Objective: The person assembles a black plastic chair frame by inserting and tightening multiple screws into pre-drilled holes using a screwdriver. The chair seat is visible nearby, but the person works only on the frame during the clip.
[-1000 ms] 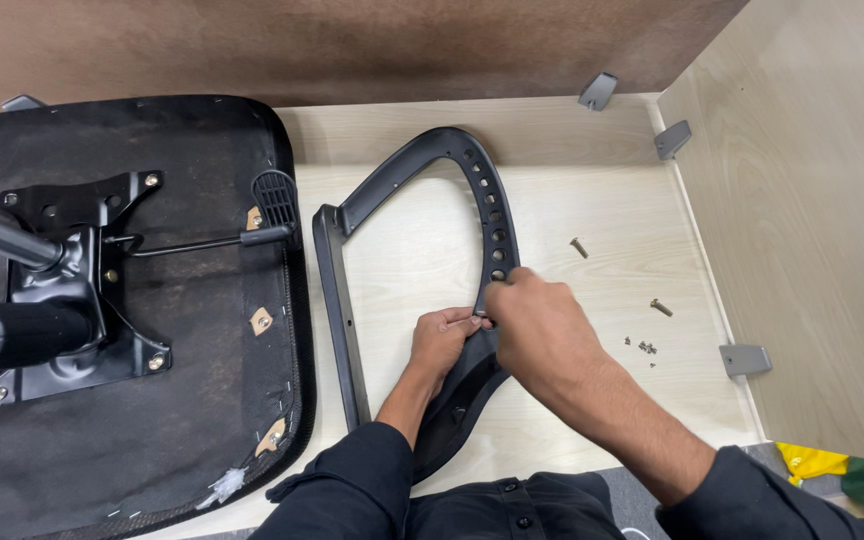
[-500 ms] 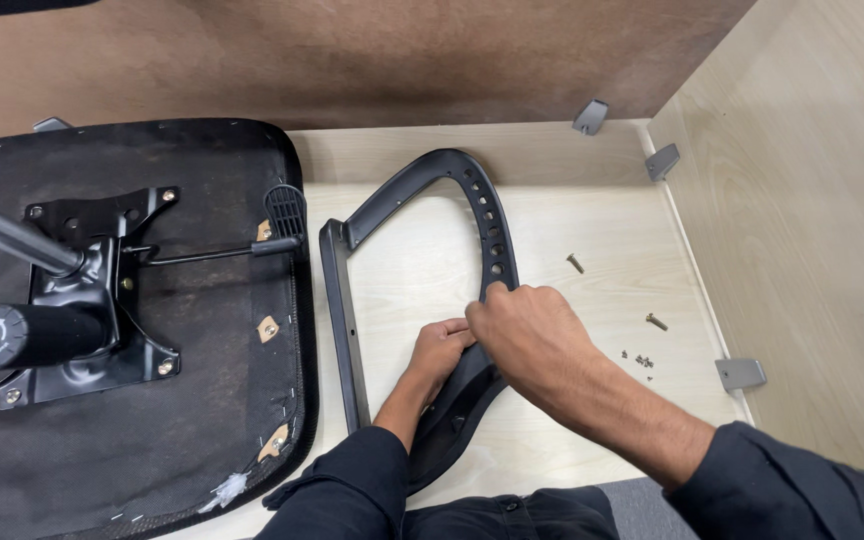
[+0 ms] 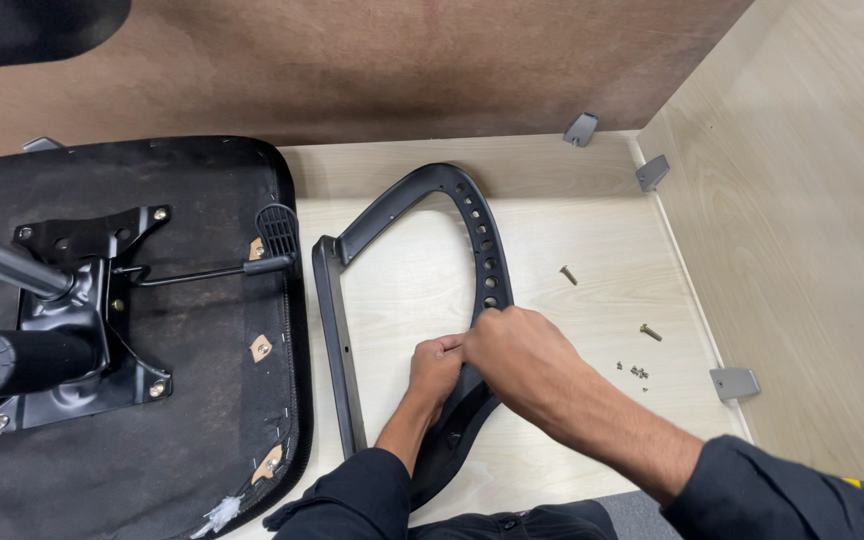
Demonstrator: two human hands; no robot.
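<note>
**Both hands on the chair armrest frame**

The black armrest frame [image 3: 407, 300] lies flat on the pale worktop [image 3: 592, 220] at the centre of the picture, its curved, hole-dotted bar arching to the right and its straight bar running down the left. Our left hand [image 3: 438, 366] is clenched at the lower inner edge of the curved bar, and our right hand [image 3: 522, 358] closes over the same spot from the right, knuckles touching the left; both grip the frame there, though what sits between the fingertips is hidden. We judge this to be fine fitting work at that point. To do it well, we would keep the frame pressed flat so it cannot rock, hold one hand steady as the brace and let the other do the turning or pushing.

Loose screws [image 3: 641, 371] lie just right of our right hand, with two more further up. At left, the upturned seat base [image 3: 152, 440] shows its black metal mechanism [image 3: 82, 310] and lever [image 3: 207, 273], touching the frame's straight bar.
</note>
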